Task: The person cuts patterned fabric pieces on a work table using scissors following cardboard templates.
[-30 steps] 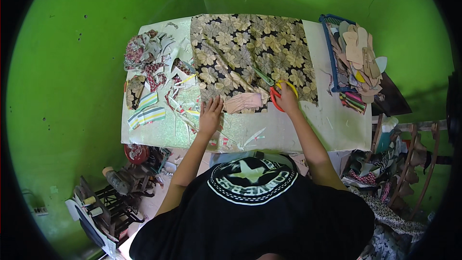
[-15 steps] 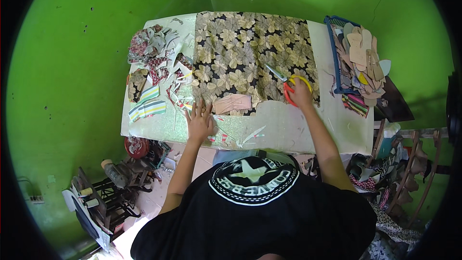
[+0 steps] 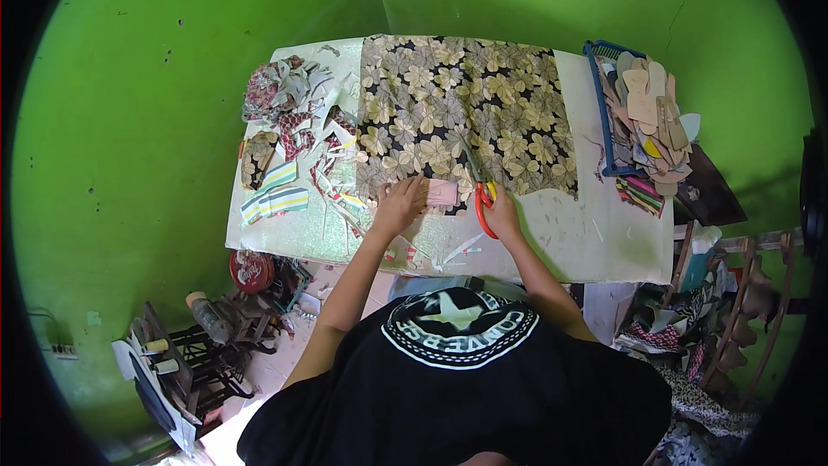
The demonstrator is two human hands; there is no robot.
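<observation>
A black cloth with large tan flowers (image 3: 431, 112) lies spread over the middle of the table. Along its near edge rests a flat pink pattern piece (image 3: 443, 193). My left hand (image 3: 400, 205) lies palm down across the left part of that piece, fingers stretched over it and pressing it to the cloth. Just right of the piece, my right hand (image 3: 507, 217) grips scissors (image 3: 482, 207) by their red and yellow handles. The blades point away from me over the cloth, close to the piece's right end; whether they are cutting into it I cannot tell.
Fabric scraps (image 3: 297, 91) and striped offcuts (image 3: 278, 197) cover the left side of the pale table (image 3: 595, 246). A blue basket (image 3: 608, 134) heaped with tan pattern pieces (image 3: 651, 108) stands at the right. Below left are a red round tin (image 3: 251, 270) and thread spools (image 3: 155, 347).
My right hand has brought the scissors left and nearer, beside the pink piece. My left hand has slid right from the cloth's corner onto the piece. The whole view has shifted slightly.
</observation>
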